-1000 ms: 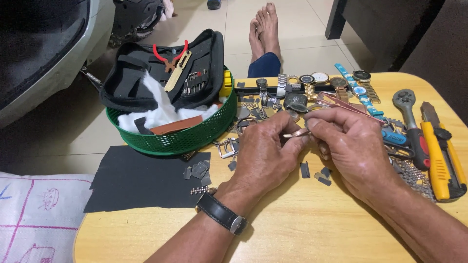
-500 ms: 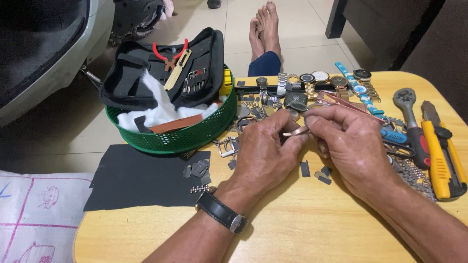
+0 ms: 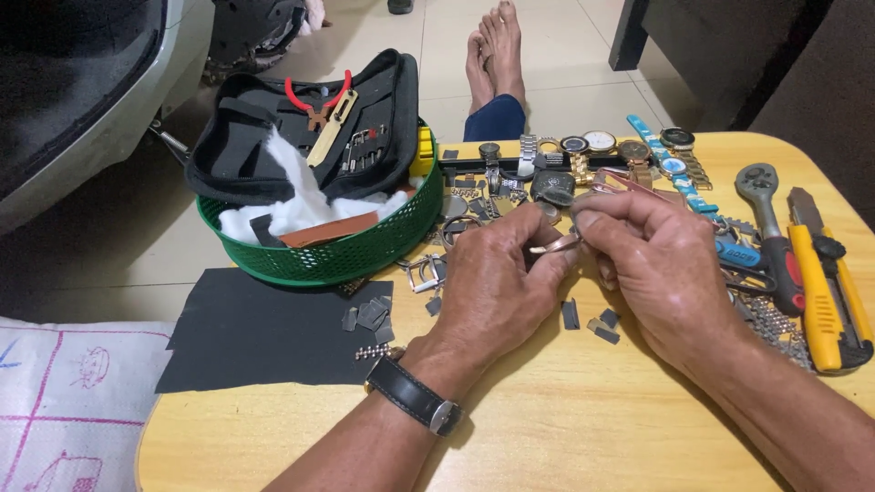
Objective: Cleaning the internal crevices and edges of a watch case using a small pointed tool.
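Thing in hand: a small rose-gold watch band piece (image 3: 554, 244), held above the wooden surface (image 3: 565, 428), between both hands.
Left hand (image 3: 497, 287): closed, its fingertips pinch the piece from the left.
Right hand (image 3: 652, 260): closed, thumb and finger grip the right end of the piece.
Handling: it looks light, thin, hard metal, probably slippery; it is better to hold it by the flat sides, near both ends.
Nearby: loose dark links (image 3: 583, 319) lie under the hands; a green basket (image 3: 365, 251) stands to the left; a yellow cutter (image 3: 820, 301) lies to the right.
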